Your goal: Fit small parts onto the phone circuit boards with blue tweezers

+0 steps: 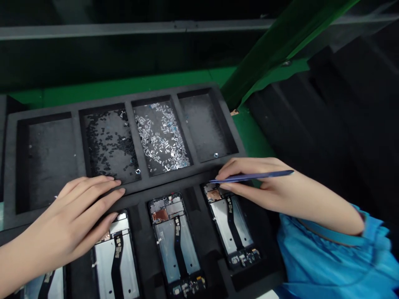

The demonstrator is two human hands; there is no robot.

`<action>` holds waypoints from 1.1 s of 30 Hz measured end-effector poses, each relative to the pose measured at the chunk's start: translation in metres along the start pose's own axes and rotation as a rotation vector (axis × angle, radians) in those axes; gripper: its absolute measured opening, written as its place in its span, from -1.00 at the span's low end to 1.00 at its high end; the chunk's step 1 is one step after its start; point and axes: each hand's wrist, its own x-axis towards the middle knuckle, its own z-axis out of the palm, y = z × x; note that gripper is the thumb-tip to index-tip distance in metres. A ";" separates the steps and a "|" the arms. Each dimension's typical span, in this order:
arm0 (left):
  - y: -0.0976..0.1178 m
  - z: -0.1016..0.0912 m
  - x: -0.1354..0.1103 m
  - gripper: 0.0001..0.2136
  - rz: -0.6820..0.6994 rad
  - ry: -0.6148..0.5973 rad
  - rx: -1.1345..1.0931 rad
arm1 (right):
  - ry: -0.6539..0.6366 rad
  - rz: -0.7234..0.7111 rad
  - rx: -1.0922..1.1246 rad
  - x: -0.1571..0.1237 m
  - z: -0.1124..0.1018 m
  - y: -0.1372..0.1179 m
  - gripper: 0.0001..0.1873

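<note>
Right hand (264, 182) pinches tweezers (252, 177) over phone frame (232, 224).

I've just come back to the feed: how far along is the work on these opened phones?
Done: hard to judge; no phone looks closed up. The middle phone and the phone under the left hand lie open, boards and flex cables bare. In hand: the right hand holds blue tweezers with the tip at the top of the right phone; the left hand rests flat on the foam tray. Left: many silver parts and black parts remain in their compartments.
</note>
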 end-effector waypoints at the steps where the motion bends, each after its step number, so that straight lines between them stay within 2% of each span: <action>1: -0.001 0.001 -0.001 -0.65 0.003 -0.001 0.003 | 0.020 -0.014 -0.007 -0.002 0.000 -0.002 -0.89; 4: -0.003 0.003 -0.003 -0.63 0.014 -0.016 0.014 | 0.110 -0.015 -0.033 -0.010 -0.005 -0.013 -0.92; 6: -0.003 0.004 -0.004 -0.64 0.002 -0.001 0.015 | 0.256 0.021 -0.041 -0.010 -0.009 -0.023 -0.92; 8: 0.000 0.004 -0.004 -0.66 -0.013 0.024 0.011 | 0.429 0.081 -0.039 -0.003 -0.010 -0.032 -0.92; 10: 0.003 0.004 -0.004 -0.66 -0.028 0.029 0.010 | 0.495 0.115 -0.013 0.012 -0.005 -0.037 -0.90; 12: 0.005 0.003 -0.005 -0.64 -0.032 0.029 0.008 | 0.446 0.074 0.031 0.030 0.006 -0.035 -0.88; 16: 0.007 0.004 -0.010 -0.59 -0.017 0.084 -0.013 | 0.430 -0.152 0.051 0.052 0.033 -0.017 -0.84; 19: 0.006 0.008 -0.013 -0.59 -0.015 0.097 -0.017 | 0.373 -0.228 -0.047 0.047 0.044 -0.007 -0.79; 25: 0.008 0.011 -0.014 -0.63 0.003 0.081 0.021 | 0.316 -0.348 -0.179 0.032 0.047 -0.012 -0.64; 33: 0.009 0.009 -0.013 -0.63 -0.012 0.045 0.004 | 0.257 -0.400 -0.335 0.033 0.053 -0.008 -0.53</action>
